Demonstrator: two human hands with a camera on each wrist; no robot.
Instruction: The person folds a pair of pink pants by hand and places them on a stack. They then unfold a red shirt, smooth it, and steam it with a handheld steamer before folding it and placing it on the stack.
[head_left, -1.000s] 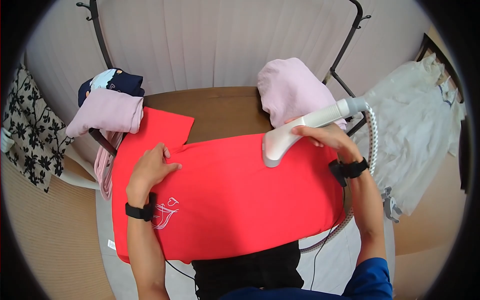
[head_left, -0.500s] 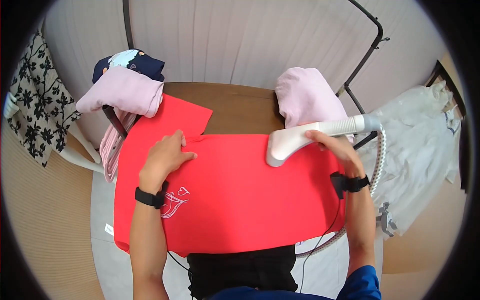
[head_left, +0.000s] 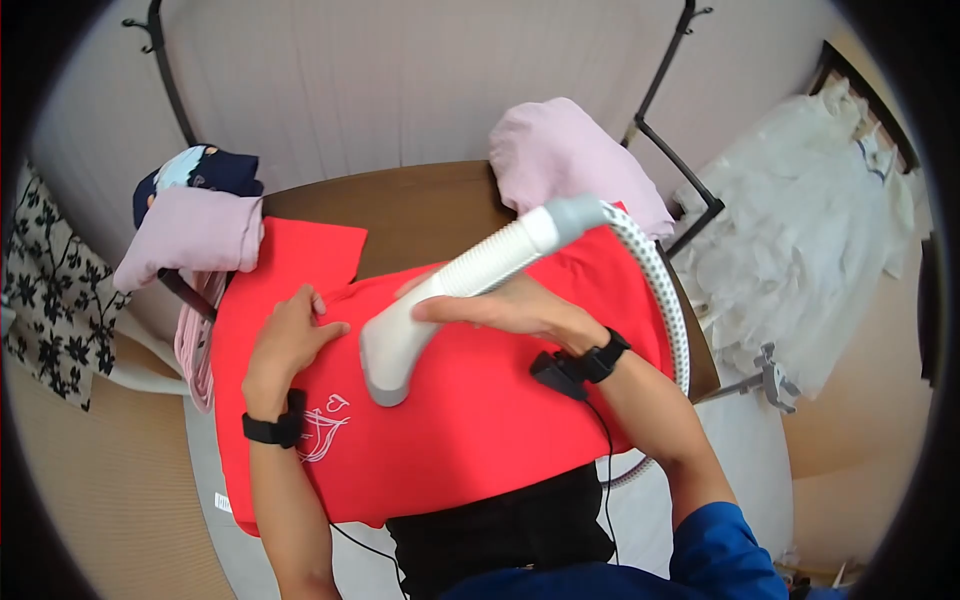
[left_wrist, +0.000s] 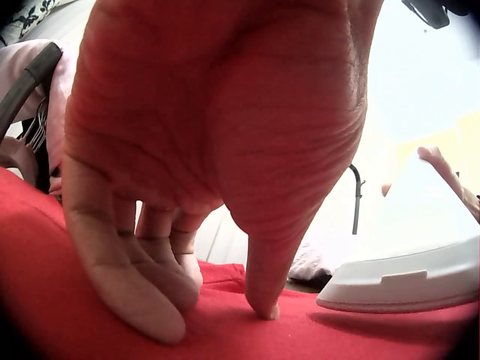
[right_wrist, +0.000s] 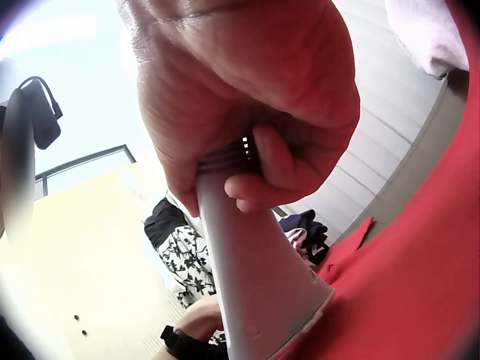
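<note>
The red shirt lies spread over a brown board, a white print on its left part. My right hand grips the white steamer, thumb and fingers round its handle; its head is over the shirt's middle, just right of my left hand. In the right wrist view, fingers curl round the steamer. My left hand rests on the shirt near its upper left; in the left wrist view the fingertips of that hand touch the red cloth, and the steamer head is close by.
Folded pink cloth and a navy one lie at the left. Another pink cloth sits at the back right of the brown board. A ribbed hose curves down right. White garments hang beyond it.
The steamer has moved left across the shirt in my right hand, towards my left hand, and its hose has followed. The left hand keeps its place on the cloth; the head view has shifted.
</note>
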